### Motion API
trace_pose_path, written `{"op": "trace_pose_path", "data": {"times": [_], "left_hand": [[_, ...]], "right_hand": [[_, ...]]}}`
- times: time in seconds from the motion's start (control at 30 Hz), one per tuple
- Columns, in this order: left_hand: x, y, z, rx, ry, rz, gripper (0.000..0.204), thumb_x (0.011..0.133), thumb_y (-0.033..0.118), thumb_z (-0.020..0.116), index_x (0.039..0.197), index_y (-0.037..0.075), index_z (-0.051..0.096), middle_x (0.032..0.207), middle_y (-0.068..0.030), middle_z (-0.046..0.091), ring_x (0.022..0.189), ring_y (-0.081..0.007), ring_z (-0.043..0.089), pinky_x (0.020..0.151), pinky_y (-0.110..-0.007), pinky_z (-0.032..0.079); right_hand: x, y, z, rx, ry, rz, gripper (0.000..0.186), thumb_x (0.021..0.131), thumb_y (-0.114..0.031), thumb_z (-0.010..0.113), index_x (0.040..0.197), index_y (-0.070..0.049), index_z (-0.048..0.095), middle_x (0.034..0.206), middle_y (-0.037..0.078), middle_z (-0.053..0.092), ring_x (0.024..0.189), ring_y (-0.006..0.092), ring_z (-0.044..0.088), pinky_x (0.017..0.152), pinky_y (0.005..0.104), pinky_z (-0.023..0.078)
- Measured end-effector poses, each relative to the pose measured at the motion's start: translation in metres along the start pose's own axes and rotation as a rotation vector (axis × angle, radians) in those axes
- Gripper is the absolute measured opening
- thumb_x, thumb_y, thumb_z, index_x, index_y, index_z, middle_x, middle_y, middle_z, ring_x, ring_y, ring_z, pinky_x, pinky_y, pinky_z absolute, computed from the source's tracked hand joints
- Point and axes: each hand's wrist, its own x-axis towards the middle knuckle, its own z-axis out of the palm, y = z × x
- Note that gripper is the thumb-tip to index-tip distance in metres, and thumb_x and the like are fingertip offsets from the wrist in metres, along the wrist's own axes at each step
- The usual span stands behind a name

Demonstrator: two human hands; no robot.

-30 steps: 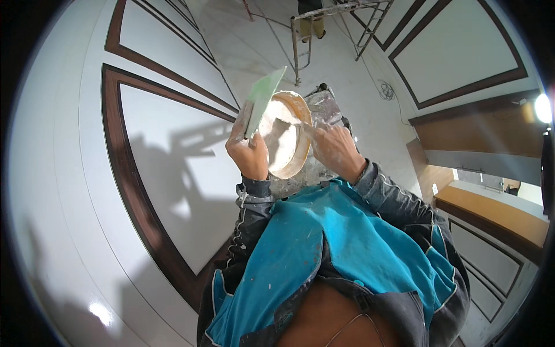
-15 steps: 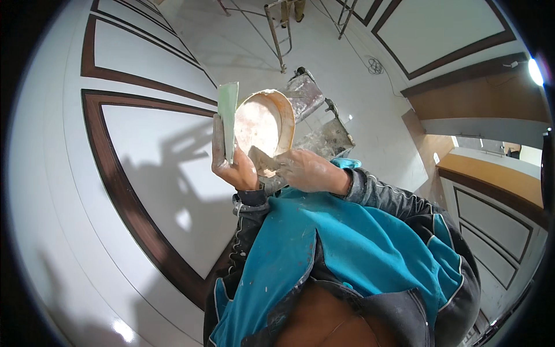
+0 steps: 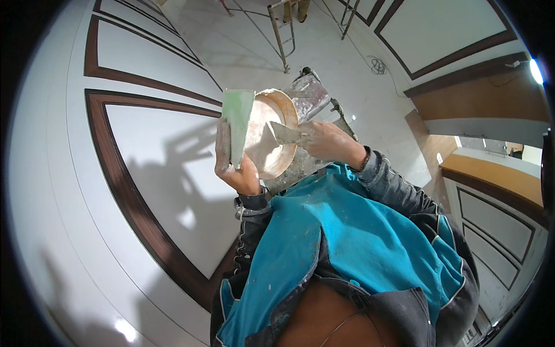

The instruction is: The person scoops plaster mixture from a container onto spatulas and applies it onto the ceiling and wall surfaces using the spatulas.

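Forward goes your right hand (image 3: 329, 141), pinching the scraper (image 3: 283, 133), from the bucket's (image 3: 285, 104) near rim to over its mouth — blade seemingly clear to work there — while your left hand (image 3: 238, 176), clasping the green board (image 3: 238, 118) left of the bucket, has turned its face into view.

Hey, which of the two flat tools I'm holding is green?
The green one is the broad rectangular plate in your left grip; the scraper in your right grip is dull greyish instead.
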Motion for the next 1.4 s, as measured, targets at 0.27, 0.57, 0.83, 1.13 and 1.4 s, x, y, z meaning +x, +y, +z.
{"op": "trace_pose_path", "data": {"times": [0.27,0.57,0.83,1.13,1.4], "left_hand": [[-0.004,0.011,0.01,-0.014,0.07,0.102,0.037,0.093,0.001,0.057,0.129,-0.007,0.056,0.128,-0.0176,0.061,0.113,-0.022,0.059,0.096,-0.034,0.047],[-0.008,-0.048,-0.011,-0.495,0.255,-0.592,0.032,0.094,0.015,0.063,0.114,-0.009,0.061,0.109,-0.0133,0.066,0.091,-0.0214,0.064,0.08,-0.034,0.054],[-0.022,-0.066,-0.01,-0.543,0.327,-0.597,0.045,0.095,0.028,0.063,0.12,-0.009,0.059,0.113,-0.0133,0.065,0.092,-0.0194,0.064,0.081,-0.031,0.053],[-0.022,-0.08,-0.017,-0.256,0.559,-0.33,0.054,0.098,0.033,0.057,0.126,-0.013,0.051,0.114,-0.0206,0.061,0.097,-0.026,0.064,0.085,-0.038,0.058],[0.007,-0.042,-0.098,-0.561,0.686,-0.503,0.058,0.097,0.048,0.049,0.143,0.015,0.037,0.14,-0.0101,0.047,0.121,-0.0279,0.052,0.08,-0.046,0.056]], "right_hand": [[0.007,-0.084,-0.005,-0.266,-0.392,0.132,0.031,0.08,-0.008,0.057,0.11,-0.004,0.065,0.098,0.018,0.067,0.088,0.0331,0.066,0.077,0.0396,0.053],[-0.006,-0.004,-0.024,0.514,-0.343,0.22,0.033,0.094,-0.019,0.058,0.122,-0.002,0.062,0.126,0.013,0.057,0.108,0.0205,0.058,0.092,0.0304,0.048],[-0.002,0.025,-0.033,0.479,-0.09,0.291,0.032,0.094,-0.021,0.058,0.115,0.002,0.065,0.084,0.001,0.062,0.075,0.0095,0.054,0.069,0.0264,0.047],[-0.004,0.06,-0.013,0.612,-0.257,0.363,0.035,0.094,-0.016,0.056,0.125,0.001,0.059,0.105,0.005,0.066,0.092,0.0127,0.058,0.083,0.0261,0.048],[-0.006,0.023,-0.033,0.632,-0.17,0.393,0.033,0.096,-0.02,0.055,0.12,0.001,0.063,0.096,0.006,0.066,0.083,0.0128,0.059,0.073,0.0277,0.05]]}}
